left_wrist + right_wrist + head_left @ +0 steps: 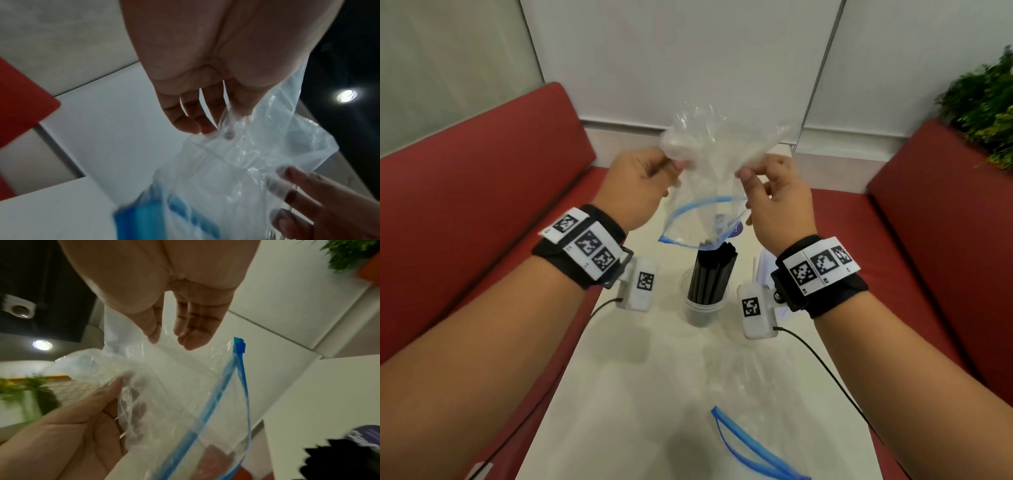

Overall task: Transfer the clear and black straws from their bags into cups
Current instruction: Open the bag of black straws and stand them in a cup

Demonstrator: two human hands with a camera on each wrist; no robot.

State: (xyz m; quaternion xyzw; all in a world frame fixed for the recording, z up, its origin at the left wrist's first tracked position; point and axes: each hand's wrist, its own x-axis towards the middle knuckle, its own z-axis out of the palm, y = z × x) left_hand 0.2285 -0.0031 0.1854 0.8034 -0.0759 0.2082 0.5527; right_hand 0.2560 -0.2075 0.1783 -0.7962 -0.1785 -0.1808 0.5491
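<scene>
Clear bag (709, 164) hung mouth-down over black straws (710, 274) upright in cup (703, 313) | left hand (635, 186) and right hand (774, 197) pinched its upper corners, equally near

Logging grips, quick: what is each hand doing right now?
Left hand: pinching the upturned zip bag.
Right hand: pinching the same bag's other side.

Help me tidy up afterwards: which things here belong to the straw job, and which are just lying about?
Job:
- clear zip bag, held upside down by left hand and right hand
- black straws
- cup
- second zip bag on table

Lying about:
- red benches
- plant
</scene>
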